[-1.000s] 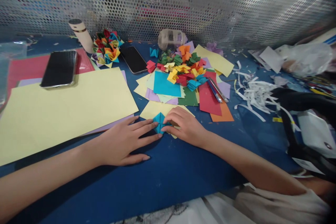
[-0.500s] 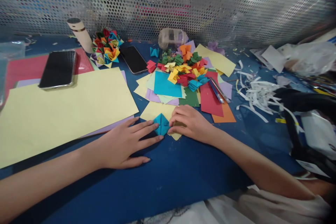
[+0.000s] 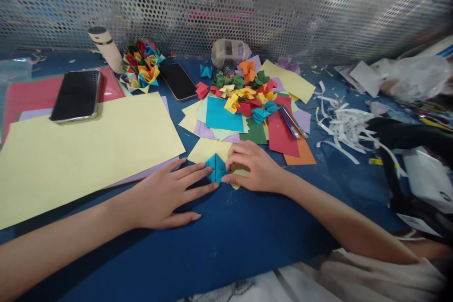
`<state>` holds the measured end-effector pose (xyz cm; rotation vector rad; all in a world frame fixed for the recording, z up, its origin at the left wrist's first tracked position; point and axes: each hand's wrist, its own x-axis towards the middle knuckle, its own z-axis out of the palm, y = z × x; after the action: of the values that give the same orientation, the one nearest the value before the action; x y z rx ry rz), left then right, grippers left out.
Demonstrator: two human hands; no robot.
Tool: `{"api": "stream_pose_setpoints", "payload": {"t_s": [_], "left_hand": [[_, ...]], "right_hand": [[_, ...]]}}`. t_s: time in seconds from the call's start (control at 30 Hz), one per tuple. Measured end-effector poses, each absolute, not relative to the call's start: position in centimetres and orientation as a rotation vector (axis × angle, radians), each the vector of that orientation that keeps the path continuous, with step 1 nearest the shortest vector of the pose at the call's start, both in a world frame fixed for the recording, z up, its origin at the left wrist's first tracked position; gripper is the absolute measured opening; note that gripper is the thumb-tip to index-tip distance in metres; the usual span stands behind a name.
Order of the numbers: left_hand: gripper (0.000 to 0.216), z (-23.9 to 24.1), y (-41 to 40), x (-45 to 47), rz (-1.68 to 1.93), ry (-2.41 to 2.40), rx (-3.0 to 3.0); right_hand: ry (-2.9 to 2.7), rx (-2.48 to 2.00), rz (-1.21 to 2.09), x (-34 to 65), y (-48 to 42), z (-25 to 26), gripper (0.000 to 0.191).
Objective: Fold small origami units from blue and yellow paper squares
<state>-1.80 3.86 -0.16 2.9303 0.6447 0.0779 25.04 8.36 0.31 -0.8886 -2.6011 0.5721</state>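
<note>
Fingers [image 3: 201, 191] of the left hand [image 3: 155, 200] are spread flat, gripping nothing, tips at the left side of the blue fold [image 3: 216, 168]. Right hand [image 3: 253, 167]: fingers curled about its right corner; whether they pinch cannot be told. Fold lies on the bench [image 3: 212, 245], just below frame centre. Judged light, thin, stiffest along creases, easily crushed. Recommended hold: outer corners, lightly.

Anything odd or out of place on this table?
Two things: white paper strips lie in a loose tangle on the right, like uncleared scrap, and the clear container at the back appears tipped on its side. What shows of the folded blue paper looks undamaged.
</note>
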Motion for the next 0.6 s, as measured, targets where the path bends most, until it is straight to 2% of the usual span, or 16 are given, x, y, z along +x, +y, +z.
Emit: {"api": "stream_pose_setpoints", "payload": {"t_s": [0.3, 0.6], "left_hand": [[0.054, 0.1, 4.0, -1.6, 0.111, 0.633, 2.938], [0.054, 0.0, 3.9, -1.7, 0.106, 0.629, 2.961]], "right_hand": [[-2.653, -1.047, 0.566, 24.0, 8.1, 0.4, 0.052], [-2.623, -1.117, 0.603, 23.8, 8.2, 0.5, 0.045]]}}
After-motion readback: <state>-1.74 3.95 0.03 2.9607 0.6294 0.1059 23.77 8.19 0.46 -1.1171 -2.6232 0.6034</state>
